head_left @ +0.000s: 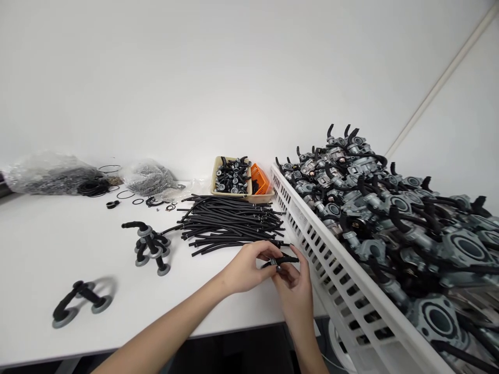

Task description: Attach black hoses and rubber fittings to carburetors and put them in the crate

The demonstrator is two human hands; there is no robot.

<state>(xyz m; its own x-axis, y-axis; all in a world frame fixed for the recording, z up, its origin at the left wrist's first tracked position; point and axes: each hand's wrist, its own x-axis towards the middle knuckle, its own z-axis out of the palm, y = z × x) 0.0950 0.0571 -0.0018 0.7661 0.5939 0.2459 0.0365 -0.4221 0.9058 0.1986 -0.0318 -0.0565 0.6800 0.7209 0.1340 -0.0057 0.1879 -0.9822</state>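
A short black hose piece (288,259) with a small metal part near its left end is held between both hands, beside the white crate. My left hand (251,267) has its thumb and fingers closed round the left end of the piece. My right hand (297,278) pinches it from the right, fingers curled beneath. Just beyond the hands lies a wide pile of long black hoses (230,221). To the left, a cluster of black elbow hoses with grey round flanges (152,246) stands on the white table (156,317).
A white slatted crate (331,249) heaped with metal castings (401,208) fills the right. Behind the hoses are a cream basket (214,176) of small parts and an orange basket (260,179). Plastic bags (47,171), black rings (125,194) and more flanged hoses (83,296) lie left.
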